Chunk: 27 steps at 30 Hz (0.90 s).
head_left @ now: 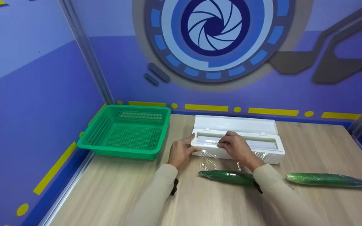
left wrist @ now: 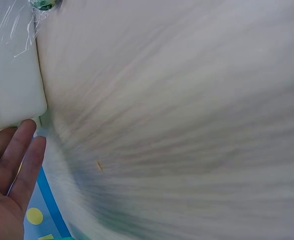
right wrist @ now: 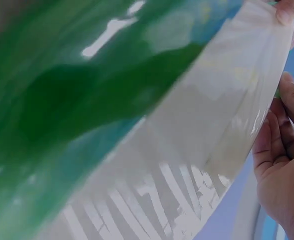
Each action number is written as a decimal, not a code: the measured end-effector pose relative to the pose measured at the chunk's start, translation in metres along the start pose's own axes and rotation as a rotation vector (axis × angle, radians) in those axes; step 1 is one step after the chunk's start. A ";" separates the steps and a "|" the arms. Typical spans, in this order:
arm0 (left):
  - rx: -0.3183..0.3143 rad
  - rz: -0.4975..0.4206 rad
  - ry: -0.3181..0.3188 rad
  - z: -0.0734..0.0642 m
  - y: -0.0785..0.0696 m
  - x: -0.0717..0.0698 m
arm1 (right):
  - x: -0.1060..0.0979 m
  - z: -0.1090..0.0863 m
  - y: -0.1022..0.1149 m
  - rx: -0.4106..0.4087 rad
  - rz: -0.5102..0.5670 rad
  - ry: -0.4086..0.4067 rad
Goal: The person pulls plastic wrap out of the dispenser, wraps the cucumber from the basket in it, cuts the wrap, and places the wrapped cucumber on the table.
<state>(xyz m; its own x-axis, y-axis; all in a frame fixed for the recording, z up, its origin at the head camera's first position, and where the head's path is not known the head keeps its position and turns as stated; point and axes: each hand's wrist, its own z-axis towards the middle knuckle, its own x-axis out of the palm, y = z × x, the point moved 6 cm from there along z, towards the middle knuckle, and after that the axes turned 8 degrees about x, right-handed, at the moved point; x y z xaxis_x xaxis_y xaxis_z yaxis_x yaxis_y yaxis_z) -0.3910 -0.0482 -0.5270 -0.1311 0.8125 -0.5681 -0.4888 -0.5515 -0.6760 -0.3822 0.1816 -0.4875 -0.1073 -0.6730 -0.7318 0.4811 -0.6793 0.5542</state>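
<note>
A white cling film dispenser (head_left: 237, 152) stands on the table with its lid (head_left: 236, 124) tipped back and a film roll (head_left: 262, 144) inside. My left hand (head_left: 181, 152) holds the dispenser's left end, thumb on the front, fingers against the end. At the front rim of the opening, my right hand (head_left: 236, 147) pinches a small slide cutter, mostly hidden by the fingertips. Clear cling film (head_left: 211, 160) hangs over the dispenser's front and runs down to a cucumber (head_left: 228, 176) lying before it. The right forearm covers that cucumber's right end.
A second cucumber (head_left: 328, 180), wrapped in film, lies on the table (head_left: 206, 207) to the right. At the back left sits a green plastic basket (head_left: 121, 153) with nothing in it. Printed panels (head_left: 130, 56) wall in the table's back and left side.
</note>
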 end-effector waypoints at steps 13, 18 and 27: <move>-0.050 -0.022 0.015 0.000 0.001 0.002 | -0.031 -0.022 -0.027 0.020 0.005 -0.007; -0.058 -0.035 0.028 -0.001 0.000 0.004 | -0.035 -0.024 -0.029 0.004 0.001 -0.016; -0.060 -0.012 0.032 0.000 0.001 0.001 | -0.036 -0.025 -0.029 -0.016 -0.018 -0.030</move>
<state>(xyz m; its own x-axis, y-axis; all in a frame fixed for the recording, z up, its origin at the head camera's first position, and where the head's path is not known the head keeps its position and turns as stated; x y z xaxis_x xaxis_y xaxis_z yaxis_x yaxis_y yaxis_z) -0.3916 -0.0484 -0.5285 -0.0974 0.8130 -0.5741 -0.4370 -0.5532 -0.7092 -0.3707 0.2326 -0.4875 -0.1418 -0.6696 -0.7291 0.4923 -0.6867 0.5349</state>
